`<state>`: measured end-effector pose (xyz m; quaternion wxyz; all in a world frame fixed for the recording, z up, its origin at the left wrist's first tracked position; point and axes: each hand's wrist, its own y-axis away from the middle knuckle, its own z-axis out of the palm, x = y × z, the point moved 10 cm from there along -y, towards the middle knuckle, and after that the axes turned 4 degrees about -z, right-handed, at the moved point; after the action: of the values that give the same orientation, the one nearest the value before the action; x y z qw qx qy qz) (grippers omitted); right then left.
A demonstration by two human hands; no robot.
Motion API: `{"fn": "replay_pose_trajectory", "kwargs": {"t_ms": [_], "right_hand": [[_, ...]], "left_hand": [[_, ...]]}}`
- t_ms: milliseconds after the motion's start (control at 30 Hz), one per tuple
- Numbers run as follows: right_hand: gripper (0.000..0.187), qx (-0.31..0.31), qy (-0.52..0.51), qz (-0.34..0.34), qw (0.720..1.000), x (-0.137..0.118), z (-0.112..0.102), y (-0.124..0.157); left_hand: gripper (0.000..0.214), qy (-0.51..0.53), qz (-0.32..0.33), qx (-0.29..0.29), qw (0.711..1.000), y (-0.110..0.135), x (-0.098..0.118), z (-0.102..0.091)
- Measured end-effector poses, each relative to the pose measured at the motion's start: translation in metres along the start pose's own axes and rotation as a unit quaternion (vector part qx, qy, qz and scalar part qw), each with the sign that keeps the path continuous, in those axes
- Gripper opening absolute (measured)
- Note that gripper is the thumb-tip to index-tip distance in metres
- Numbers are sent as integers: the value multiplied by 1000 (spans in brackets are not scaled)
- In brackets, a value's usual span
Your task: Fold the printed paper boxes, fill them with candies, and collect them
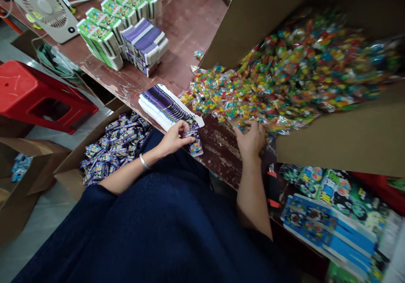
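Observation:
My left hand (176, 140) grips a small purple candy box (195, 144) between thumb and fingers at the table's front edge. Just beyond it lies a fanned row of flat purple cartons (167, 105). At the near edge of a heap of clear candy packets (253, 86), filled with many-coloured sweets, is my right hand (251, 139). Its thumb and fingers are bent around the edge of the packets, and a packet (241, 126) shows by the thumb. Whether the fingers have closed on that packet I cannot make out.
The packets spill from a large cardboard box (341, 141) on its side. Banded green carton stacks (101, 42), a purple stack (144, 42) and a fan (44, 8) stand behind. Filled purple boxes (115, 148) lie in a carton at lower left, near a red stool (41, 93).

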<state>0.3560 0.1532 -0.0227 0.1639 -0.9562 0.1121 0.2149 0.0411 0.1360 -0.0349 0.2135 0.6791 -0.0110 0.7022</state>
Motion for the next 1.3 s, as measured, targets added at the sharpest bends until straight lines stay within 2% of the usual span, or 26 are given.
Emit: {"fn": "replay_pose_trajectory", "kwargs": {"t_ms": [67,167,267,367,433,500,567,633,733,833,900,1000,1100,1200,1300], "right_hand": [[33,-29,43,-25,998,11,9,-5],[26,-47,40,-73,995,6,15,0],[25,-23,2,-85,996,-3,6,8],[27,25,-88,-49,995,-11,-17,13],[28,33,-199,-34,979,-26,-30,15],[32,16,-311,-30,950,-49,-39,17],[27,-21,-350,-38,936,-77,-43,20],[25,-56,-351,-47,933,-100,-43,24],[17,-95,-294,-77,948,-125,-37,30],[15,-92,-227,-134,960,-143,-35,33],[18,-81,-217,-174,957,-153,-34,35],[22,-100,-269,-180,941,-155,-27,42],[37,-125,-359,-105,919,-138,-12,52],[37,-122,-406,-44,905,-125,0,64],[23,-84,-410,-42,907,-125,1,70]], "left_hand": [[48,37,-45,-15,998,1,-8,3],[57,84,-98,-53,990,4,-17,13],[47,29,-63,-59,996,0,-14,13],[39,-86,-18,-63,994,-3,-13,13],[41,-142,1,-74,987,-3,-13,17],[40,-177,27,-78,981,-1,-9,21],[36,-190,49,-81,977,2,-3,26],[31,-185,64,-90,977,4,2,31],[26,-161,73,-97,979,6,7,35],[20,-108,63,-98,987,7,5,37],[22,-43,49,-92,994,7,4,38],[44,51,42,-65,996,8,5,34],[65,88,60,-46,993,10,13,31],[60,92,71,-62,991,12,17,34],[52,87,58,-85,991,11,14,40]]}}
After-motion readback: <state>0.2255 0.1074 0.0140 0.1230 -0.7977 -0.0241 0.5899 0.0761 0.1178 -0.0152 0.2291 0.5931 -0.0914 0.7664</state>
